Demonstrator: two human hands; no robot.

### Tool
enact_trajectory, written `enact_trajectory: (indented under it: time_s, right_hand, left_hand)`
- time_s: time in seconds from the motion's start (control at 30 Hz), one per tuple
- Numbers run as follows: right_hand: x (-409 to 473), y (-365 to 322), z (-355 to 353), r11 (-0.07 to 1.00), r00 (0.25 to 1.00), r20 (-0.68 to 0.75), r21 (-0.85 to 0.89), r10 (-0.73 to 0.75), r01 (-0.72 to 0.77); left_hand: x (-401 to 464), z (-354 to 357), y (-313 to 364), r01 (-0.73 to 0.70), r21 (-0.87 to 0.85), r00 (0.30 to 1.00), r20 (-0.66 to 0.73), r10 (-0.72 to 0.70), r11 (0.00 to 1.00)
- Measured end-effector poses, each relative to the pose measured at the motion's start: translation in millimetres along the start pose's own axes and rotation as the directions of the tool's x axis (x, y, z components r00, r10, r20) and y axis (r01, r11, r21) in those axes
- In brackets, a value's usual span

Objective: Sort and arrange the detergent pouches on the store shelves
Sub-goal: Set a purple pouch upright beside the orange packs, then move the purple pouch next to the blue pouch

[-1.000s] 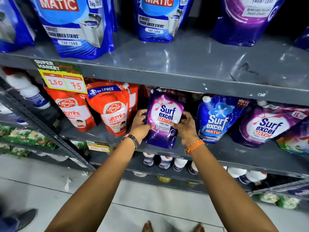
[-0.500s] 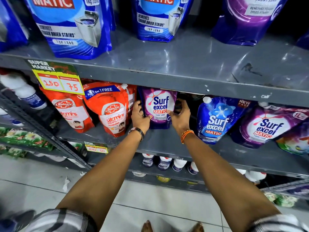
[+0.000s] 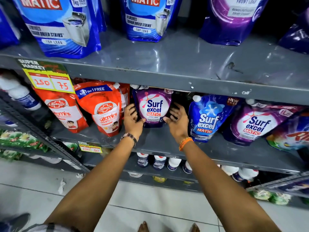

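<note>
A purple Surf Excel Matic front-load pouch (image 3: pixel 153 107) stands upright, deep on the middle shelf (image 3: pixel 167 144), between red Lifebuoy pouches and a blue Surf Excel pouch (image 3: pixel 207 118). My left hand (image 3: pixel 133 118) is at its left side and my right hand (image 3: pixel 177 120) at its right side. Both hands have their fingers spread and loose, with only the thumbs touching the pouch's lower corners. Another purple Surf Excel pouch (image 3: pixel 254 126) leans further right.
Two red Lifebuoy pouches (image 3: pixel 105 109) lean at the left of the same shelf under a yellow price tag (image 3: pixel 50 81). Large blue and purple Matic pouches (image 3: pixel 61 25) stand on the upper shelf. White bottles (image 3: pixel 158 162) fill the lower shelf. My bare feet are on the tiled floor.
Both hands pushed the purple pouch from the shelf's front edge back into the row and stood it upright. The fingers have since spread and loosened off its sides.
</note>
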State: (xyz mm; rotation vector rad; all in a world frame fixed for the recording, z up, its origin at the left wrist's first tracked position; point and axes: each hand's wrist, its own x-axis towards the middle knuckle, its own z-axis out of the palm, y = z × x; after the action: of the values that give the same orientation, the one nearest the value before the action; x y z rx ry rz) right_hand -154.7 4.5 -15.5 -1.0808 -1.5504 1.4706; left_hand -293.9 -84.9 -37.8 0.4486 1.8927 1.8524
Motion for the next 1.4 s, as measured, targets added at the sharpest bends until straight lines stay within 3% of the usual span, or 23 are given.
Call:
enact_trajectory:
  time_s: [0.13,0.23,0.37,0.47,0.57,0.6,0.7,0.83,1.0,1.17,1.4]
  right_hand:
    - [-36,-1,-35,0.973,0.997,0.030,0.218,0.072,-0.077]
    - [-68,15,-88,0.982,0.999,0.037,0.187,0.014,-0.020]
    - [-88,33,-185,0.990,0.979,-0.201,0.138,0.025,0.003]
    - [-75,47,-269,0.996,0.905,-0.423,0.087,0.057,-0.022]
    - [-48,49,-301,0.997,0.914,-0.400,0.060,0.072,-0.053]
    - [-40,48,-314,0.997,0.924,-0.377,-0.020,0.056,-0.069]
    - [-18,47,-345,0.999,0.961,-0.275,-0.026,0.028,-0.036]
    - [8,39,-358,0.999,0.998,-0.044,0.023,0.048,-0.047]
    - [29,40,-363,0.994,0.995,0.065,0.078,0.072,-0.076]
    - [24,45,-367,0.996,0.997,0.063,0.075,0.045,-0.049]
    - [-32,42,-353,0.998,0.998,-0.040,0.031,0.053,-0.051]
  left_hand:
    - [-36,5,-8,0.038,-0.066,0.996,-0.082,-0.044,0.997]
    - [-71,16,-11,0.126,-0.168,0.989,-0.059,-0.137,0.978]
    - [-122,55,-16,0.065,0.050,0.983,0.166,-0.072,0.997]
    - [-159,116,-14,-0.023,0.160,0.913,0.405,-0.045,0.987]
    - [-168,149,-20,-0.054,0.214,0.813,0.577,-0.082,0.975]
    - [-171,168,-26,-0.056,0.232,0.776,0.622,-0.103,0.971]
    - [-182,223,-43,-0.107,0.358,0.704,0.686,-0.184,0.928]
    - [-177,274,-44,-0.170,0.492,0.790,0.586,-0.180,0.854]
    - [-166,307,-39,-0.229,0.428,0.841,0.539,-0.043,0.874]
    - [-168,308,-49,-0.231,0.422,0.880,0.475,0.004,0.877]
    - [-185,269,-69,-0.271,0.373,0.855,0.517,0.044,0.888]
